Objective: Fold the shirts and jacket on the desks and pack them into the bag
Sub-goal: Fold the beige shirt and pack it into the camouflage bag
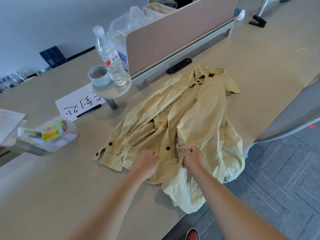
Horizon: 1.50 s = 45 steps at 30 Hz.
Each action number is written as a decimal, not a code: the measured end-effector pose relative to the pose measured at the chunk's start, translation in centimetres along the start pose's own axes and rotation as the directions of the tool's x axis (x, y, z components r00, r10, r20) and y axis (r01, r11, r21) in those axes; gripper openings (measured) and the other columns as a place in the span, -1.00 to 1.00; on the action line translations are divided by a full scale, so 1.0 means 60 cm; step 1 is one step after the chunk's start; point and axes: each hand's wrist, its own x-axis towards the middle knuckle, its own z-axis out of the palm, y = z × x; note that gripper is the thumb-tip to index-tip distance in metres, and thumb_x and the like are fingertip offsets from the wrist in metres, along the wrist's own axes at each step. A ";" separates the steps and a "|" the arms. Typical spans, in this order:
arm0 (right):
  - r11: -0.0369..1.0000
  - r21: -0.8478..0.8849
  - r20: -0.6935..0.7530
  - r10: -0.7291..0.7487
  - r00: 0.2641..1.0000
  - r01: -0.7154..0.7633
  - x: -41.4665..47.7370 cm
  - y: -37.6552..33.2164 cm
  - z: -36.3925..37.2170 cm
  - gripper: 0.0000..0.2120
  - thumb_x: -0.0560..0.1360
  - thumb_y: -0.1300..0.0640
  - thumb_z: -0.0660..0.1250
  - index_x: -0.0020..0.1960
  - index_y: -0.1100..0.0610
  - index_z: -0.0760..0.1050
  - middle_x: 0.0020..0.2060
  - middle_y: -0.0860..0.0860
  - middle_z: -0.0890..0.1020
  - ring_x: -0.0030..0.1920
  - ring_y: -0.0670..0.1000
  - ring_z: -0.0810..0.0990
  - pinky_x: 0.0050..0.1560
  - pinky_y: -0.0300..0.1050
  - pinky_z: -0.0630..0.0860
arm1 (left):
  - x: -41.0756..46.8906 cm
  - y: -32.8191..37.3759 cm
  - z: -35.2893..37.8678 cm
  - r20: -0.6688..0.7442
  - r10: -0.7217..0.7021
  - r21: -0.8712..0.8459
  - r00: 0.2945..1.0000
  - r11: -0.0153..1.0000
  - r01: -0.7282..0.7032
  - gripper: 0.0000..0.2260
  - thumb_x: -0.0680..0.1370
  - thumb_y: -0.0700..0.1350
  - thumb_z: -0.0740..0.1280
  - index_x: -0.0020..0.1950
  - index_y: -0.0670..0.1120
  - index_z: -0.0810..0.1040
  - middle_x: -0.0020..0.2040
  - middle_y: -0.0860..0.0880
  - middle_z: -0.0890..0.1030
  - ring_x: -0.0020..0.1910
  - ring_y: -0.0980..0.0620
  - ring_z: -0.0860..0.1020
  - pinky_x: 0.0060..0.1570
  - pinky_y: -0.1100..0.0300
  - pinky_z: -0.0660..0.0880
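Garment: tan garment point(204, 118), a buttoned shirt or light jacket (which one cannot be told), lies front-up and rumpled at the centre of the frame on the desk point(52, 196)
Orientation: collar point(213, 73) points to the upper right; the hem point(187, 196) spills over the desk edge at lower centre, probably because the cloth was laid lengthwise toward the person for easy reach
Left hand: left hand point(147, 163), lower centre, has its fingers point(153, 154) curled and clenched into the left front panel
Right hand: right hand point(193, 159), just right of the left, pinches a raised ridge of the right front panel between its curled fingers point(191, 149)
Cloth and fingers: a dark button point(167, 148) sits between the two hands; cloth runs under both fists, with the bulk of it above them in the frame
Likely purpose: the hands appear to draw the two front edges together, to close or square the front ahead of folding
Progress: judged early, as no fold shows and no bag is in view
Surroundings: water bottle point(110, 56) and tape roll point(99, 76) stand at upper left, well apart from the cloth; a written sheet point(78, 104) lies below them
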 end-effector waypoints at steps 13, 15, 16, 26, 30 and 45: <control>0.954 0.288 0.011 -0.088 0.996 0.081 -0.045 -0.229 0.000 -0.80 0.63 0.13 0.17 0.00 0.19 0.53 0.11 0.25 0.62 -0.02 0.08 0.69 0.09 0.21 0.64 | 0.042 0.001 -0.142 0.013 0.179 -0.157 0.984 0.972 -0.175 -0.91 0.49 -0.20 0.19 -0.21 -0.09 0.34 -0.34 -0.03 0.33 -0.38 0.01 0.30 -0.38 0.09 0.21; 0.988 0.138 -0.005 -0.070 0.998 0.070 -0.066 -0.220 -0.001 -0.76 0.60 0.09 0.21 0.10 0.23 0.54 0.15 0.25 0.61 0.04 0.18 0.68 0.12 0.31 0.58 | 0.043 -0.001 -0.152 0.050 0.185 -0.098 0.981 0.979 -0.180 -0.87 0.47 -0.20 0.18 -0.24 -0.06 0.27 -0.39 0.02 0.27 -0.43 0.04 0.25 -0.39 0.11 0.16; 0.993 0.099 -0.019 -0.067 0.998 0.069 -0.079 -0.214 -0.002 -0.74 0.60 0.08 0.22 0.13 0.22 0.55 0.15 0.21 0.61 0.05 0.20 0.67 0.11 0.32 0.58 | 0.042 0.000 -0.153 0.059 0.203 -0.074 0.978 0.977 -0.198 -0.88 0.48 -0.17 0.18 -0.23 -0.02 0.28 -0.39 0.06 0.28 -0.45 0.05 0.28 -0.37 0.13 0.18; 0.999 0.005 -0.119 -0.044 0.992 0.045 -0.133 -0.177 -0.067 -0.87 0.50 0.02 0.22 -0.16 0.03 0.49 -0.17 0.03 0.65 -0.05 0.12 0.68 0.00 0.24 0.63 | 0.034 0.105 -0.159 0.124 0.322 -0.126 0.939 0.943 -0.307 -0.72 0.59 -0.01 0.20 0.26 -0.01 0.53 -0.04 0.09 0.58 -0.16 0.12 0.55 -0.12 0.15 0.53; 1.000 0.009 -0.163 -0.027 0.986 0.029 -0.110 -0.190 -0.125 -0.85 0.51 0.00 0.24 -0.09 0.03 0.53 -0.16 0.06 0.66 -0.04 0.15 0.68 -0.05 0.09 0.64 | 0.047 0.167 -0.158 0.158 0.380 -0.116 0.911 0.924 -0.365 -0.74 0.59 0.06 0.22 0.21 0.00 0.54 0.04 0.05 0.62 -0.06 0.03 0.60 0.03 0.06 0.56; 1.000 -0.018 -0.098 -0.018 0.995 0.017 0.318 -0.196 -0.326 -0.84 0.53 0.15 0.18 -0.09 0.17 0.51 -0.26 0.00 0.58 -0.33 -0.03 0.48 -0.30 -0.12 0.38 | 0.285 0.404 -0.017 0.160 0.253 -0.090 0.954 0.966 -0.241 -0.79 0.62 0.01 0.21 0.22 0.10 0.53 0.12 0.10 0.61 -0.37 0.17 0.56 -0.43 0.34 0.41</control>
